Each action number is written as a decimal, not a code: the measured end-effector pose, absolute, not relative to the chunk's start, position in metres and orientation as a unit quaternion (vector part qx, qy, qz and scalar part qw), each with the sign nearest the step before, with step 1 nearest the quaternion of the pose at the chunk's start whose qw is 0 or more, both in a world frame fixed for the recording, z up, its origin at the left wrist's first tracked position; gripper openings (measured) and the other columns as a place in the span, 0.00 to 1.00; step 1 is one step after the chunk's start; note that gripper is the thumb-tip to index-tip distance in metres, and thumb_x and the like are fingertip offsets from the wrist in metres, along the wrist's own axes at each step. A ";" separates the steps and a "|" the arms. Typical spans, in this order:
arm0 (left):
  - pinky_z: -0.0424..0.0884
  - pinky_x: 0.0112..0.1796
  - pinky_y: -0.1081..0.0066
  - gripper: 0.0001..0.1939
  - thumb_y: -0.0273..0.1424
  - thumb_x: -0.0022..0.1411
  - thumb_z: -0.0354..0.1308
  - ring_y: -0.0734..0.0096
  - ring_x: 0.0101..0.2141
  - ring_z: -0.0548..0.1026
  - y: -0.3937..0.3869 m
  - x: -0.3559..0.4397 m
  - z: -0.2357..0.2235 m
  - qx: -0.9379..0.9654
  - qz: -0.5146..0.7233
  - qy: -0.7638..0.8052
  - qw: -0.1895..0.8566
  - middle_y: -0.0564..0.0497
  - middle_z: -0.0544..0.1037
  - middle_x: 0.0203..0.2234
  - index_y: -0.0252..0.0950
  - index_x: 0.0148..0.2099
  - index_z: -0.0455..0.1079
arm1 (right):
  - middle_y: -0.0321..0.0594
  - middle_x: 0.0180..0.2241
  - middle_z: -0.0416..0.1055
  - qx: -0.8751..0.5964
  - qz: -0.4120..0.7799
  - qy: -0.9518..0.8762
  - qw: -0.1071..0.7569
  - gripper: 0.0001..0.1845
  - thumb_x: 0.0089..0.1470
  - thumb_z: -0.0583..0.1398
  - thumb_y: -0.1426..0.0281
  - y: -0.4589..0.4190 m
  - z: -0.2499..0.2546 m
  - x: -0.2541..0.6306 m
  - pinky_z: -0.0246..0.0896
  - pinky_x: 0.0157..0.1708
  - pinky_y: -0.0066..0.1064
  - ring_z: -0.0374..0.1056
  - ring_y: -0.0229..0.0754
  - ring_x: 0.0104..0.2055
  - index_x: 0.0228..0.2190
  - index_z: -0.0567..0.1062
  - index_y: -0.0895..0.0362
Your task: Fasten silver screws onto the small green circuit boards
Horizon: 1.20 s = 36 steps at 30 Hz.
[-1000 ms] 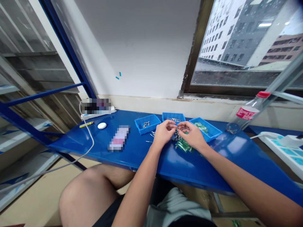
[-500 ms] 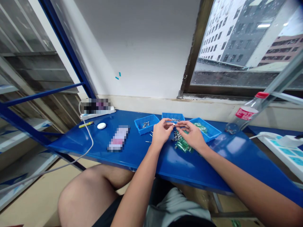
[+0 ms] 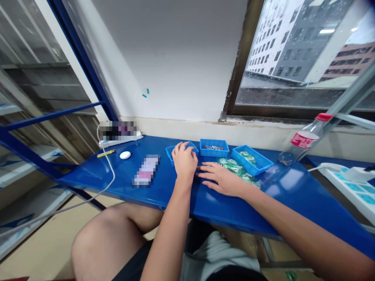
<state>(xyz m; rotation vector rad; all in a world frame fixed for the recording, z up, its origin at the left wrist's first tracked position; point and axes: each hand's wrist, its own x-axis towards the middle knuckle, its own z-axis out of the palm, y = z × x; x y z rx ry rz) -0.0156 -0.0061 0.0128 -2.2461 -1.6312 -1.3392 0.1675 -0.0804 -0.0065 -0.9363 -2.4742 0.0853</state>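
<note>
Far left: blue metal frame [image 3: 55, 113], with a pale cord [image 3: 112, 168] dropping over the edge of the blue counter [image 3: 164, 191]. At the counter's back corner, a white power strip [image 3: 121, 141]; a pixelated patch covers whatever sits on it. In front of the strip, a slim yellow tool [image 3: 106, 153], the cord crossing its right end. Just right of that, a small white rounded object [image 3: 125, 155], lying flat. Nearer the front edge, a flat oblong item [image 3: 146, 171], pixelated, detail not readable.

Next, the left blue tray [image 3: 169, 153]. The left hand [image 3: 185, 158] is over its front side, fingers bent and reaching in above the rim; cannot tell whether they pinch anything, since the back of the hand blocks the view. Tray contents likewise hidden.

Middle blue tray [image 3: 215, 153]: stands against the back of the counter, thin metal parts [image 3: 213, 148] heaped inside. In front of it, the right hand [image 3: 222, 179], palm down and low over the counter, fingers extended leftward and slightly spread, no grip visible. Loose green packets [image 3: 233, 166] lie just behind this hand and its wrist.

Right blue tray [image 3: 263, 168]: set at an angle, more green packets inside. Beyond it, a clear bottle [image 3: 304, 140] with red cap, appearing tilted.
</note>
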 end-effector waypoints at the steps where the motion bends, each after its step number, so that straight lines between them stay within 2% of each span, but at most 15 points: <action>1: 0.61 0.62 0.49 0.13 0.23 0.66 0.55 0.50 0.63 0.65 -0.006 -0.015 0.013 -0.728 -0.441 -0.524 0.030 0.45 0.76 0.58 0.41 0.44 0.79 | 0.41 0.62 0.71 -0.337 0.030 -0.910 0.240 0.19 0.67 0.59 0.67 -0.080 -0.007 0.166 0.55 0.68 0.58 0.61 0.55 0.68 0.57 0.77 0.46; 5: 0.64 0.61 0.49 0.12 0.23 0.66 0.55 0.50 0.62 0.65 -0.007 -0.012 0.012 -0.739 -0.465 -0.487 0.013 0.44 0.76 0.56 0.40 0.45 0.78 | 0.42 0.56 0.77 -0.321 0.035 -0.918 0.231 0.18 0.67 0.58 0.71 -0.075 -0.011 0.162 0.61 0.65 0.53 0.70 0.51 0.60 0.54 0.80 0.48; 10: 0.68 0.59 0.53 0.11 0.21 0.66 0.55 0.54 0.58 0.68 -0.006 -0.006 0.009 -0.762 -0.482 -0.432 -0.006 0.44 0.78 0.52 0.38 0.44 0.78 | 0.46 0.49 0.79 -0.340 0.022 -0.908 0.242 0.16 0.65 0.58 0.76 -0.068 -0.017 0.167 0.69 0.56 0.47 0.72 0.51 0.53 0.49 0.81 0.55; 14: 0.70 0.57 0.58 0.12 0.20 0.66 0.54 0.58 0.53 0.72 -0.006 0.000 0.006 -0.783 -0.489 -0.384 -0.033 0.44 0.79 0.47 0.37 0.43 0.77 | 0.45 0.45 0.79 -0.372 0.017 -0.895 0.245 0.15 0.62 0.58 0.80 -0.066 -0.023 0.172 0.70 0.52 0.44 0.72 0.49 0.50 0.45 0.80 0.55; 20: 0.72 0.54 0.60 0.12 0.19 0.66 0.54 0.60 0.49 0.74 -0.012 0.009 0.007 -0.806 -0.478 -0.343 -0.069 0.46 0.80 0.43 0.37 0.44 0.76 | 0.44 0.34 0.75 -0.456 -0.003 -0.852 0.257 0.10 0.62 0.57 0.79 -0.065 -0.023 0.173 0.68 0.44 0.40 0.71 0.48 0.41 0.33 0.77 0.56; 23: 0.72 0.54 0.60 0.12 0.19 0.66 0.55 0.61 0.48 0.74 -0.015 0.011 0.008 -0.810 -0.470 -0.342 -0.076 0.47 0.80 0.42 0.38 0.44 0.76 | 0.44 0.35 0.75 -0.479 -0.007 -0.830 0.286 0.08 0.61 0.57 0.78 -0.066 -0.022 0.172 0.66 0.44 0.39 0.70 0.48 0.40 0.33 0.75 0.56; 27: 0.72 0.53 0.61 0.11 0.19 0.66 0.55 0.61 0.47 0.75 -0.014 0.011 0.007 -0.812 -0.463 -0.345 -0.080 0.47 0.81 0.42 0.37 0.43 0.75 | 0.46 0.43 0.76 -0.451 0.000 -0.838 0.308 0.07 0.63 0.59 0.75 -0.065 -0.021 0.172 0.65 0.50 0.41 0.69 0.50 0.47 0.40 0.76 0.56; 33: 0.71 0.55 0.60 0.11 0.19 0.66 0.54 0.62 0.47 0.75 -0.012 0.013 0.004 -0.820 -0.448 -0.348 -0.079 0.48 0.81 0.42 0.37 0.43 0.75 | 0.45 0.36 0.77 -0.483 0.011 -0.843 0.236 0.08 0.62 0.58 0.76 -0.060 -0.025 0.172 0.65 0.45 0.38 0.70 0.48 0.43 0.33 0.78 0.57; 36: 0.71 0.55 0.60 0.12 0.19 0.65 0.55 0.62 0.47 0.75 -0.012 0.014 0.003 -0.822 -0.443 -0.347 -0.085 0.48 0.81 0.41 0.37 0.43 0.76 | 0.45 0.33 0.76 -0.512 -0.008 -0.828 0.228 0.08 0.61 0.59 0.77 -0.059 -0.026 0.170 0.65 0.42 0.37 0.71 0.47 0.39 0.31 0.76 0.57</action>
